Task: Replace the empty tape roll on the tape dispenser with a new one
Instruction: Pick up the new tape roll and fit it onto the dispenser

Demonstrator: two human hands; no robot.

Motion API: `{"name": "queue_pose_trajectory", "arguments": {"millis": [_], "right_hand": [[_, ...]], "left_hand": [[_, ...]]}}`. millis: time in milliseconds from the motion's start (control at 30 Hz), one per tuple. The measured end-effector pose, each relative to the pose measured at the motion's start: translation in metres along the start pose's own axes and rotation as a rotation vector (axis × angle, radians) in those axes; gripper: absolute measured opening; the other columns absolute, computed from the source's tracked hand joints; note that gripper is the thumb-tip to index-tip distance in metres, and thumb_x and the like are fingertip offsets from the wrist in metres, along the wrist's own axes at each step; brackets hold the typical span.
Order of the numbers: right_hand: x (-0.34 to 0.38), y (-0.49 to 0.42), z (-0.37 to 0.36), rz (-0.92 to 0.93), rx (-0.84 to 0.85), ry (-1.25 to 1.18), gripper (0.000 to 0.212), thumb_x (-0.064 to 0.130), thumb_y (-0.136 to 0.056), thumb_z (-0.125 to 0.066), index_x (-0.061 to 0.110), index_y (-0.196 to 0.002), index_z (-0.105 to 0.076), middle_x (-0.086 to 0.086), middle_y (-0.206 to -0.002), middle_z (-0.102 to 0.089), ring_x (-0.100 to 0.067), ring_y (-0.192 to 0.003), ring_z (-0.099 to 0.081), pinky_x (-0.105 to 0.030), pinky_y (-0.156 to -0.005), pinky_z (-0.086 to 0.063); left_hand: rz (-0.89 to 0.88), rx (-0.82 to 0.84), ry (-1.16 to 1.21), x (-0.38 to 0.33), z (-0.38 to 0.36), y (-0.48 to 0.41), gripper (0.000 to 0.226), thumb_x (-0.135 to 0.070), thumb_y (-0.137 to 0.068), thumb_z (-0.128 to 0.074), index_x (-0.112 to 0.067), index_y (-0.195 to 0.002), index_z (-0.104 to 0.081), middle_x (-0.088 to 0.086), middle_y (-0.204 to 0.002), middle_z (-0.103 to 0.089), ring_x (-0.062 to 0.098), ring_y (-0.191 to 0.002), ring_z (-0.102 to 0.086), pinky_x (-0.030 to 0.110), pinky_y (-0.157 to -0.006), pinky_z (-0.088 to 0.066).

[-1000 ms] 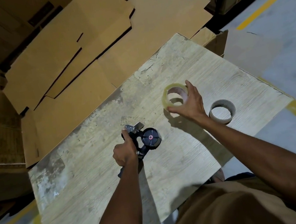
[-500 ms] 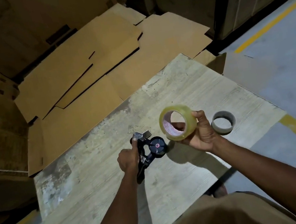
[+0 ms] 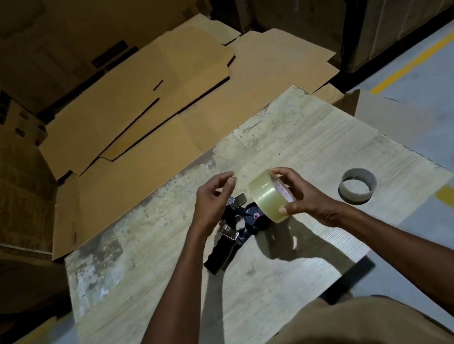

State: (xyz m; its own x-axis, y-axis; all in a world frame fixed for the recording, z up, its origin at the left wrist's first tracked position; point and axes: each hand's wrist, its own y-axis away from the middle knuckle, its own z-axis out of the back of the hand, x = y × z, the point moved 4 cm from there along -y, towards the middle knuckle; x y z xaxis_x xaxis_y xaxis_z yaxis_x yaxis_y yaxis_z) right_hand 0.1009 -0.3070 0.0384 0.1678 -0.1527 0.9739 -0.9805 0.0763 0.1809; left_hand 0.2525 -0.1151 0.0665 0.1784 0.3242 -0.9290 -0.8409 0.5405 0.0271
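Right grip [image 3: 303, 194] pinches tape roll [image 3: 265, 195] just above dispenser [image 3: 226, 249], mid-worktop [image 3: 289, 138]. Left grip [image 3: 212, 201] hovers beside tape roll, fingers [image 3: 227, 182] loosely curled, holding nothing. Empty core [image 3: 357, 185] lies near right edge.

Let go of black plastic tape dispenser [image 3: 223, 252] with left hand [image 3: 212, 201] — turned clear yellowish tape roll [image 3: 268, 197] edge-on in right hand [image 3: 304, 195].

Dim, warm overhead light; hard shadows on the table [image 3: 155, 287]; corners dark, wide-angle bending at edges.
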Motion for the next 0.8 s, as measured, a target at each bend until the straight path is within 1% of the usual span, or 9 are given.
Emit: {"name": "queue_pose_trajectory", "arguments": {"millis": [100,167,233,300,367,533,667,733,800], "right_hand": [[0.006,0.003,0.000,0.051,-0.025,0.141,0.105,0.031,-0.062,-0.092,0.033,-0.152,-0.038,0.006,-0.146,-0.049,-0.023,-0.134,-0.053,-0.044,-0.100,-0.057],[0.009,0.003,0.001,0.068,-0.046,0.206,0.108,0.029,-0.063,-0.094,0.034,-0.153,-0.036,0.008,-0.147,-0.048,-0.019,-0.135,-0.053,-0.040,-0.101,-0.057],[0.011,0.003,0.002,0.076,-0.057,0.258,0.111,0.023,-0.063,-0.094,0.034,-0.156,-0.034,0.007,-0.150,-0.046,-0.016,-0.136,-0.053,-0.036,-0.100,-0.057],[0.013,0.003,0.003,0.078,-0.057,0.297,0.113,0.017,-0.064,-0.094,0.033,-0.157,-0.032,0.008,-0.150,-0.046,-0.012,-0.135,-0.053,-0.031,-0.097,-0.057],[0.014,0.003,0.003,0.080,-0.068,0.314,0.114,0.020,-0.063,-0.095,0.033,-0.157,-0.033,0.008,-0.149,-0.048,-0.012,-0.134,-0.054,-0.029,-0.096,-0.058],[0.014,0.004,0.004,0.077,-0.084,0.391,0.115,0.033,-0.057,-0.095,0.034,-0.155,-0.037,0.007,-0.146,-0.052,-0.013,-0.133,-0.055,-0.040,-0.103,-0.057],[0.012,0.002,0.000,0.067,-0.082,0.469,0.114,0.037,-0.055,-0.096,0.035,-0.153,-0.037,0.008,-0.147,-0.050,-0.011,-0.132,-0.054,-0.039,-0.104,-0.056],[0.008,0.000,-0.003,0.056,-0.091,0.478,0.110,0.034,-0.058,-0.097,0.035,-0.151,-0.039,0.009,-0.145,-0.050,-0.008,-0.130,-0.055,-0.037,-0.103,-0.056],[0.004,-0.001,-0.006,0.044,-0.100,0.480,0.104,0.027,-0.062,-0.098,0.034,-0.149,-0.041,0.013,-0.140,-0.053,-0.008,-0.127,-0.056,-0.034,-0.099,-0.057]], "left_hand": [[-0.076,0.187,0.096,-0.026,-0.004,0.008,0.041,-0.038,-0.089,-0.074,-0.016,-0.124,-0.073,0.001,-0.126,-0.073,0.018,-0.122,-0.065,0.039,-0.098,-0.055],[-0.143,0.246,0.047,-0.037,-0.005,0.011,0.046,-0.035,-0.084,-0.080,-0.011,-0.124,-0.074,0.001,-0.125,-0.072,0.018,-0.119,-0.066,0.040,-0.095,-0.056],[-0.183,0.270,0.007,-0.042,-0.005,0.011,0.044,-0.024,-0.081,-0.085,-0.010,-0.122,-0.074,0.001,-0.122,-0.072,0.017,-0.115,-0.066,0.036,-0.090,-0.057],[-0.215,0.268,-0.036,-0.044,-0.005,0.010,0.040,-0.019,-0.081,-0.086,-0.012,-0.119,-0.076,0.000,-0.118,-0.073,0.015,-0.111,-0.067,0.029,-0.085,-0.056],[-0.233,0.259,-0.052,-0.045,-0.005,0.011,0.037,-0.019,-0.082,-0.085,-0.011,-0.117,-0.077,-0.001,-0.115,-0.074,0.014,-0.108,-0.068,0.027,-0.082,-0.056],[-0.189,0.226,0.007,-0.038,-0.005,0.012,0.027,-0.015,-0.087,-0.080,-0.007,-0.113,-0.078,0.002,-0.110,-0.077,0.018,-0.105,-0.071,0.042,-0.088,-0.059],[-0.110,0.187,0.057,-0.025,-0.005,0.015,0.021,-0.011,-0.093,-0.073,-0.001,-0.111,-0.077,0.006,-0.107,-0.078,0.022,-0.104,-0.073,0.045,-0.093,-0.059],[-0.088,0.175,0.050,-0.020,-0.006,0.017,0.019,-0.013,-0.096,-0.071,-0.003,-0.111,-0.077,0.006,-0.105,-0.079,0.024,-0.098,-0.074,0.044,-0.087,-0.060],[-0.079,0.175,0.052,-0.015,-0.006,0.020,0.018,-0.016,-0.100,-0.067,-0.004,-0.110,-0.077,0.007,-0.100,-0.078,0.019,-0.087,-0.072,0.037,-0.076,-0.059]]}}
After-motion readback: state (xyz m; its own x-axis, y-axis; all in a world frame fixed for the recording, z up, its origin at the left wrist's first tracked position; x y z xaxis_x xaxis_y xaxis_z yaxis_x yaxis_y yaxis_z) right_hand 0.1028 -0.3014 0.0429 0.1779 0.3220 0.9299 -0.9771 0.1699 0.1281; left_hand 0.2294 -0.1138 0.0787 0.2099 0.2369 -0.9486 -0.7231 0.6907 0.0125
